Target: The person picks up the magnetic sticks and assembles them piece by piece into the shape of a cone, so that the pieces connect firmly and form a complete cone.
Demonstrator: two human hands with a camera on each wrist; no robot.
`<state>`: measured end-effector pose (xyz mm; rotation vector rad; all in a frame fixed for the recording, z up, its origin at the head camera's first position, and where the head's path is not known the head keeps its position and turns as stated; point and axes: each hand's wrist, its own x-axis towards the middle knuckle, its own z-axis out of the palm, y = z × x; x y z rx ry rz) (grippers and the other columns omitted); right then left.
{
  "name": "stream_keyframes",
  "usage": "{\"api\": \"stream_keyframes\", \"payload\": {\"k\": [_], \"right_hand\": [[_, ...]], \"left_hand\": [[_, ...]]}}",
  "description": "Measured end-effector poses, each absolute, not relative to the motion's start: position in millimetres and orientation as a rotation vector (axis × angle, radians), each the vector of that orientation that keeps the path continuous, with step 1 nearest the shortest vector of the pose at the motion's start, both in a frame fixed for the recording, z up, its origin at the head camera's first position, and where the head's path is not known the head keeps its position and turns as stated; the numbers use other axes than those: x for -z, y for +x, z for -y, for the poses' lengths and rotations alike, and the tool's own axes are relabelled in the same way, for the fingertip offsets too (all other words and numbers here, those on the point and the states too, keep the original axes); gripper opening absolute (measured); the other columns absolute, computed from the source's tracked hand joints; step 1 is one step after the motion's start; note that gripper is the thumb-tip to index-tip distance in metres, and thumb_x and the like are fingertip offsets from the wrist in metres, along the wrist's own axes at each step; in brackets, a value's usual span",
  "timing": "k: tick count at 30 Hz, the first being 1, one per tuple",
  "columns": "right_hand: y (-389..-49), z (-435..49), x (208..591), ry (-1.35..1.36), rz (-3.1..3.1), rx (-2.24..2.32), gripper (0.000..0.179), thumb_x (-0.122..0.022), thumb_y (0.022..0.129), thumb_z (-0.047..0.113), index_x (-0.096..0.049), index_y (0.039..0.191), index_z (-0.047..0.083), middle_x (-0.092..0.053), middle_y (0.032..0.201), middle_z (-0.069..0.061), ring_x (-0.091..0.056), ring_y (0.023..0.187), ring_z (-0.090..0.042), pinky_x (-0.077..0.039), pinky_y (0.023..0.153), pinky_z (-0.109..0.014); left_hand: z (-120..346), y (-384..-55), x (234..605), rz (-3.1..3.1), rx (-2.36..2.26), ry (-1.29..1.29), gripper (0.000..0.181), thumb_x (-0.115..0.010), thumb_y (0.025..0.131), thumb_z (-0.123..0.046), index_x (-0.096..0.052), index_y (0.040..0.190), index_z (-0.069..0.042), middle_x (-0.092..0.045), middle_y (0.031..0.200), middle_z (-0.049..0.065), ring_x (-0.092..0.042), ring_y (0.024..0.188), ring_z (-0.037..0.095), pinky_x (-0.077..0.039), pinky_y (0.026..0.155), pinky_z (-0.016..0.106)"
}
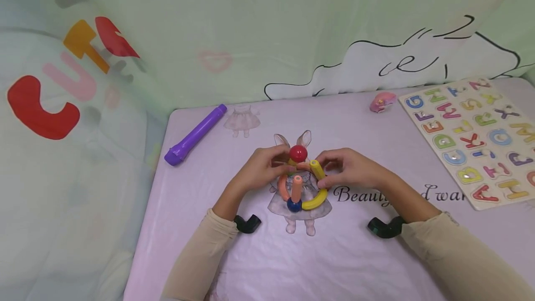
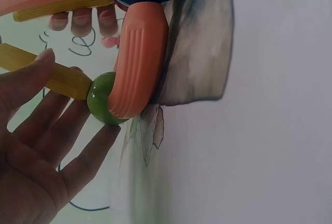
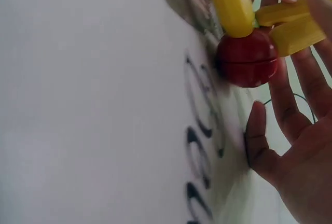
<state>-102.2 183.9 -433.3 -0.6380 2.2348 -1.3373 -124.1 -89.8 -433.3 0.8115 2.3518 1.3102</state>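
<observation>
A ring of curved toy rods and balls lies on the table between the hands, with an orange curved rod (image 1: 283, 187), a yellow curved rod (image 1: 315, 201) and a blue ball (image 1: 294, 205). An orange rod (image 1: 296, 189) stands on the blue ball. My left hand (image 1: 261, 169) holds a yellow rod (image 2: 67, 81) rising from a green ball (image 2: 101, 97), thumb on one side and fingers behind. Close to its fingertips is a red ball (image 1: 298, 153). On the right, my right hand (image 1: 353, 169) grips an upright yellow rod (image 1: 316, 169) joined to another red ball (image 3: 248, 58).
A purple toy microphone (image 1: 195, 135) lies at the left. Far right is an alphabet puzzle board (image 1: 464, 189), with a small pink toy (image 1: 382, 101) beside it. Dark curved pieces (image 1: 248, 224) show near both wrists. Printed cloth hangs behind the table (image 1: 334, 268).
</observation>
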Motion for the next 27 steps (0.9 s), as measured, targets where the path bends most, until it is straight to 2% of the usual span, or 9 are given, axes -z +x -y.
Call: {"api": "stream_keyframes", "payload": {"k": [6, 9, 17, 27], "right_hand": [[-103.0, -188.6, 438.4, -0.628, -2.181, 1.337, 0.03, -0.082, 0.088, 0.022, -0.074, 0.116, 0.013, -0.074, 0.106, -0.002, -0.064, 0.098, -0.023, -0.057, 0.087, -0.028], [-103.7, -190.7, 442.0, -0.649, -2.165, 1.331, 0.03, -0.081, 0.089, 0.023, -0.075, 0.116, 0.013, -0.074, 0.105, 0.0, -0.064, 0.096, -0.02, -0.056, 0.086, -0.025], [-105.7, -197.2, 450.6, -0.675, -2.193, 1.285, 0.031, -0.082, 0.088, 0.029, -0.077, 0.116, 0.018, -0.075, 0.109, 0.005, -0.064, 0.101, -0.014, -0.052, 0.096, -0.026], [-107.3, -196.5, 451.2, -0.646, -2.197, 1.251, 0.034, -0.084, 0.085, 0.032, -0.078, 0.116, 0.02, -0.075, 0.11, 0.006, -0.065, 0.105, -0.016, -0.05, 0.101, -0.033]], "left_hand": [[88.8, -123.5, 434.4, -2.339, -1.332, 0.811, 0.026, -0.076, 0.092, -0.012, -0.071, 0.118, -0.012, -0.074, 0.117, 0.004, -0.071, 0.115, 0.023, -0.056, 0.098, 0.03], [88.4, -123.2, 435.0, -2.335, -1.339, 0.806, 0.027, -0.076, 0.092, -0.012, -0.071, 0.119, -0.013, -0.074, 0.117, 0.004, -0.071, 0.114, 0.022, -0.056, 0.097, 0.031], [87.2, -123.4, 436.0, -2.295, -1.355, 0.822, 0.029, -0.075, 0.093, -0.012, -0.071, 0.121, -0.014, -0.074, 0.118, 0.004, -0.07, 0.115, 0.023, -0.057, 0.098, 0.038], [86.9, -123.0, 436.3, -2.291, -1.359, 0.831, 0.031, -0.077, 0.092, -0.013, -0.071, 0.123, -0.014, -0.075, 0.118, 0.004, -0.07, 0.115, 0.021, -0.057, 0.097, 0.038]]}}
